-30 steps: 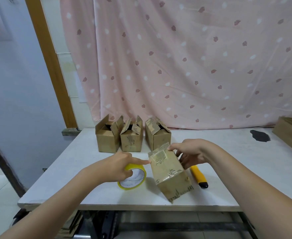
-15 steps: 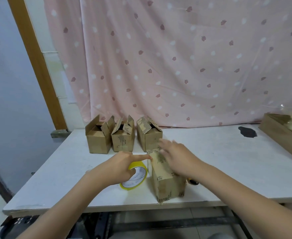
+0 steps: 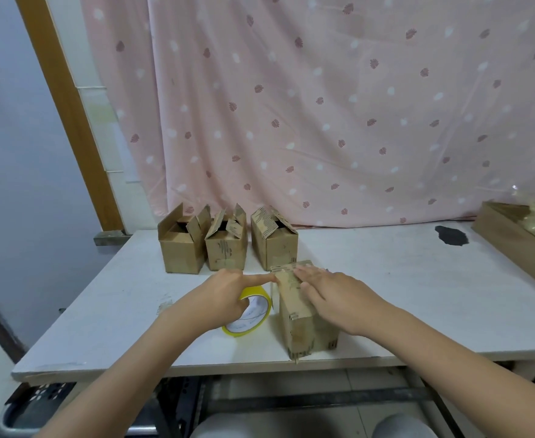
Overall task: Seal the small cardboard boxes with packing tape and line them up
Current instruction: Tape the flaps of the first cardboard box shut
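A small cardboard box [image 3: 294, 324] with closed, taped flaps stands near the table's front edge. My right hand [image 3: 332, 295] lies flat on its top, fingers straight, pressing the tape down. My left hand [image 3: 225, 295] grips the yellow roll of packing tape [image 3: 250, 314] just left of the box, index finger stretched out to the box's top corner. Three more small boxes [image 3: 181, 248] [image 3: 226, 248] [image 3: 274, 241] stand in a row at the back, all with open flaps.
The white table [image 3: 417, 298] has a dark stain [image 3: 451, 234] at the back right. A wooden tray [image 3: 519, 241] with pale contents sits at the right edge. A pink patterned curtain hangs behind. Metal framework shows under the table.
The box went from tilted under my right hand's fingertips to standing square. My right hand flattened onto its top. The yellow cutter beside the box is now hidden.
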### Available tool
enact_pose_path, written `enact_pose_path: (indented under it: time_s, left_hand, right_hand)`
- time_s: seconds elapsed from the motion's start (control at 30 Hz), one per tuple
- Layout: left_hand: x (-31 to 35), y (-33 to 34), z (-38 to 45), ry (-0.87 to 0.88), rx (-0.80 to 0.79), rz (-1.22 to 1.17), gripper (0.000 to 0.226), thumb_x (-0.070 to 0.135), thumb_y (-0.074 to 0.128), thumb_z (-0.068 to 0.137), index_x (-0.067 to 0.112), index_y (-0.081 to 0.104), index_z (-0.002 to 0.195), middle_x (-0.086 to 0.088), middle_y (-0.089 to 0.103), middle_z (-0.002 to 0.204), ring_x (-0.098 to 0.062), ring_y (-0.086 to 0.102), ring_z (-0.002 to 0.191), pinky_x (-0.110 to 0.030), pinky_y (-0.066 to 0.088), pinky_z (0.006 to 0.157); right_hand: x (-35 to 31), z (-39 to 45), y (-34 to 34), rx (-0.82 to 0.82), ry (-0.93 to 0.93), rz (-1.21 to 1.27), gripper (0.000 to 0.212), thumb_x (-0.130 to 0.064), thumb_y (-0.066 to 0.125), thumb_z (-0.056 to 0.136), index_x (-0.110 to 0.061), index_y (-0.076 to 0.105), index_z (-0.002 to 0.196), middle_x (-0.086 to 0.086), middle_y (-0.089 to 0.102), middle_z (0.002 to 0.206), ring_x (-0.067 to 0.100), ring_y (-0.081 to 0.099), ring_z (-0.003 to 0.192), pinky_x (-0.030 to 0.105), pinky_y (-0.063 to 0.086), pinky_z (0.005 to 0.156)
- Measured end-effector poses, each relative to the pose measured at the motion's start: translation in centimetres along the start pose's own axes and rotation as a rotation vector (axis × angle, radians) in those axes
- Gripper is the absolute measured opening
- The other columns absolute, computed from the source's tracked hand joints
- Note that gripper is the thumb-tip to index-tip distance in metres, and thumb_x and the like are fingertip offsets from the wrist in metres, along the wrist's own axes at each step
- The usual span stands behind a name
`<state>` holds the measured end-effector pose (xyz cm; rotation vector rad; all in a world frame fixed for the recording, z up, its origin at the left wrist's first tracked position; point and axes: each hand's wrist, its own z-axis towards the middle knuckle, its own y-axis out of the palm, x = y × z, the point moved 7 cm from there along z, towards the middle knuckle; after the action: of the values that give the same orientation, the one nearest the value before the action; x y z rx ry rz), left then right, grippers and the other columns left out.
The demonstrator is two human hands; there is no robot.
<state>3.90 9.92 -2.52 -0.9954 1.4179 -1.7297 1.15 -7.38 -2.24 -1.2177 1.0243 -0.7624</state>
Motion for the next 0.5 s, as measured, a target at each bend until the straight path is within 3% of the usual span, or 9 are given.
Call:
enact_pose_path:
  time_s: [0.13, 0.23, 0.3, 0.4, 0.5]
  left_hand:
    - [-0.2, 0.5, -0.2, 0.0, 0.0, -0.026, 0.075, 0.006, 0.044, 0.092, 0.056, 0.029, 0.147, -0.003, 0.048, 0.09, -0.019, 0.047, 0.085, -0.031, 0.043, 0.075]
    - [0.0, 0.6, -0.2, -0.002, 0.01, -0.067, 0.078, 0.006, 0.044, 0.09, 0.057, 0.029, 0.147, 0.007, 0.039, 0.082, -0.017, 0.043, 0.085, -0.024, 0.036, 0.065]
    - [0.2, 0.7, -0.2, 0.006, 0.01, -0.075, 0.076, 0.01, 0.047, 0.09, 0.055, 0.027, 0.148, 0.008, 0.038, 0.08, -0.016, 0.04, 0.084, -0.023, 0.031, 0.062]
    - [0.5, 0.8, -0.5, 0.015, -0.023, -0.069, 0.076, 0.014, 0.049, 0.091, 0.053, 0.023, 0.15, 0.006, 0.038, 0.08, -0.016, 0.039, 0.084, -0.027, 0.031, 0.068]
    - [0.3, 1.0, -0.6, -0.005, -0.042, -0.116, 0.078, 0.014, 0.051, 0.091, 0.054, 0.021, 0.151, 0.004, 0.042, 0.082, -0.016, 0.041, 0.082, -0.028, 0.034, 0.067]
  right_hand:
    - [-0.3, 0.1, -0.5, -0.02, 0.046, -0.007, 0.048, -0.029, 0.025, 0.106, -0.016, 0.032, 0.152, -0.004, 0.026, 0.161, 0.015, 0.029, 0.145, 0.029, 0.026, 0.113]
    - [-0.9, 1.9, -0.1, -0.017, 0.123, 0.024, 0.036, -0.023, 0.033, 0.098, -0.009, 0.052, 0.126, 0.009, 0.045, 0.138, 0.032, 0.052, 0.122, 0.036, 0.042, 0.092]
    - [-1.3, 3.1, 0.3, -0.019, 0.186, 0.065, 0.034, -0.022, 0.036, 0.095, -0.009, 0.055, 0.121, 0.013, 0.046, 0.131, 0.033, 0.05, 0.123, 0.043, 0.044, 0.097]
    - [-1.8, 4.3, 0.6, -0.011, 0.259, 0.042, 0.032, -0.02, 0.038, 0.095, -0.01, 0.055, 0.12, 0.012, 0.045, 0.129, 0.03, 0.043, 0.127, 0.055, 0.035, 0.106]
    - [-1.4, 5.2, 0.4, 0.037, 0.376, 0.103, 0.03, -0.026, 0.042, 0.098, -0.009, 0.055, 0.119, 0.016, 0.044, 0.133, 0.034, 0.04, 0.129, 0.054, 0.032, 0.109]
